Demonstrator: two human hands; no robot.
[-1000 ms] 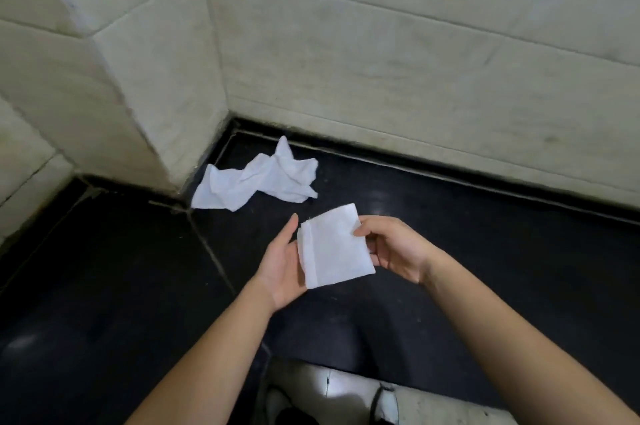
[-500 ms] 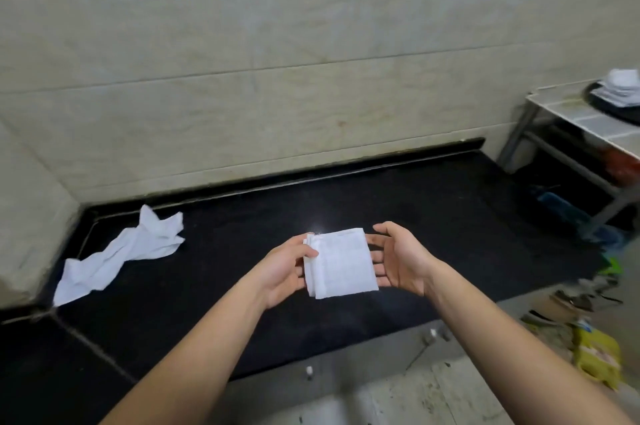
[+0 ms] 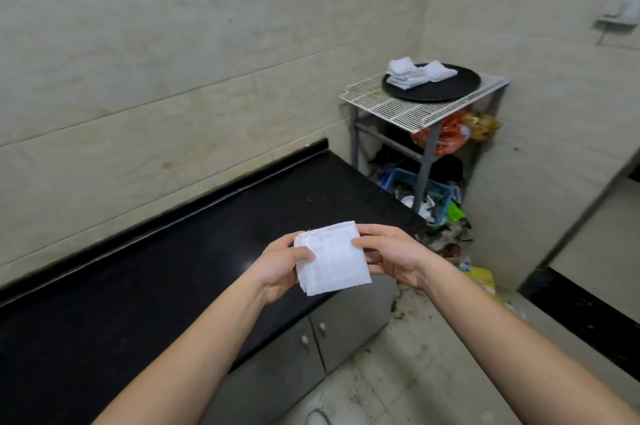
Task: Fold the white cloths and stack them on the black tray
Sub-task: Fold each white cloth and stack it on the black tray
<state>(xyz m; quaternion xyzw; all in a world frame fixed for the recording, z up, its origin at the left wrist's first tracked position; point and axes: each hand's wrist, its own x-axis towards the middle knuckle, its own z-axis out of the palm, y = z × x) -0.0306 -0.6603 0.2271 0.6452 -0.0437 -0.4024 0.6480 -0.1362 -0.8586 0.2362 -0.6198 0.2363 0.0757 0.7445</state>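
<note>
Right, both hands up in front of the chest, holding one folded white cloth (image 3: 332,258) between them, over the front edge of the black table (image 3: 173,268) and not touching it. Left hand (image 3: 280,265) grips the cloth's left edge, thumb on top, fingers (image 3: 304,254) curled round and clamped on the fabric. Right hand (image 3: 394,258) pinches the right edge, thumb pressed on the top face, other fingers underneath, mostly hidden. The cloth is a squarish multi-layer pad, tilted a bit, layered edges showing at its left and bottom. Black tray (image 3: 446,90), round, sits on a white wire rack (image 3: 398,107) in the far right corner, well apart from the hands. On the tray's left part is a pile of white cloths (image 3: 414,74), probably two small heaps side by side, hard to tell at this range. Under the rack: an orange bag (image 3: 450,139) and a blue basket (image 3: 434,187) of clutter. Grey cabinet doors (image 3: 329,331) sit below the table.
</note>
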